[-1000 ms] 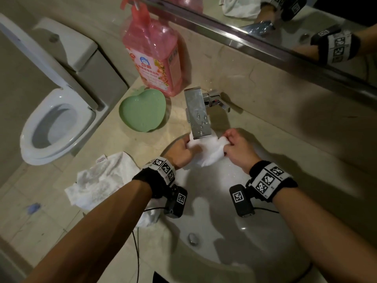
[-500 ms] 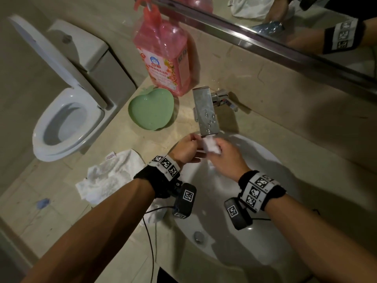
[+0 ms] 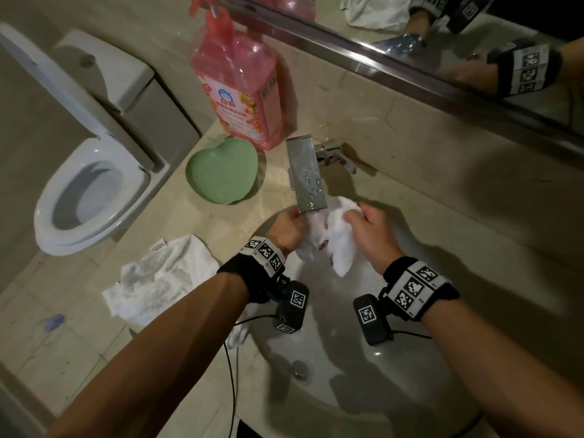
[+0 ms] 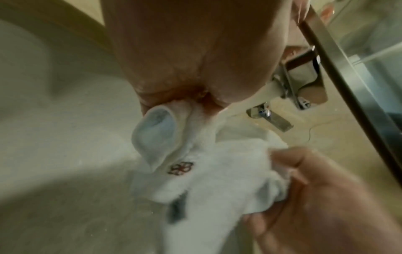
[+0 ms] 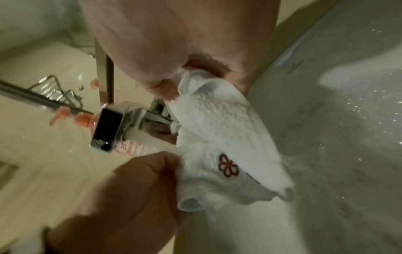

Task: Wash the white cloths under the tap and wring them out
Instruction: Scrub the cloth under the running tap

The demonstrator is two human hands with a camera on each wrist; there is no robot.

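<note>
A wet white cloth (image 3: 331,238) with a small red flower mark (image 5: 228,167) hangs under the square chrome tap (image 3: 306,175), over the white basin (image 3: 363,374). My left hand (image 3: 286,230) grips its left side and my right hand (image 3: 371,230) grips its right side. In the left wrist view the cloth (image 4: 217,171) stretches between both hands, and water runs from the spout (image 4: 289,92) onto it. A second white cloth (image 3: 161,276) lies crumpled on the counter left of the basin.
A pink soap bottle (image 3: 240,90) and a green apple-shaped dish (image 3: 221,172) stand behind and left of the tap. A toilet (image 3: 85,194) with its lid up is at the far left. The mirror (image 3: 442,42) runs along the back wall. The drain (image 3: 300,368) shows in the basin.
Half a second ago the hands were pressed together with the cloth bunched small. They have moved apart, and the cloth is spread and hanging between them under the tap.
</note>
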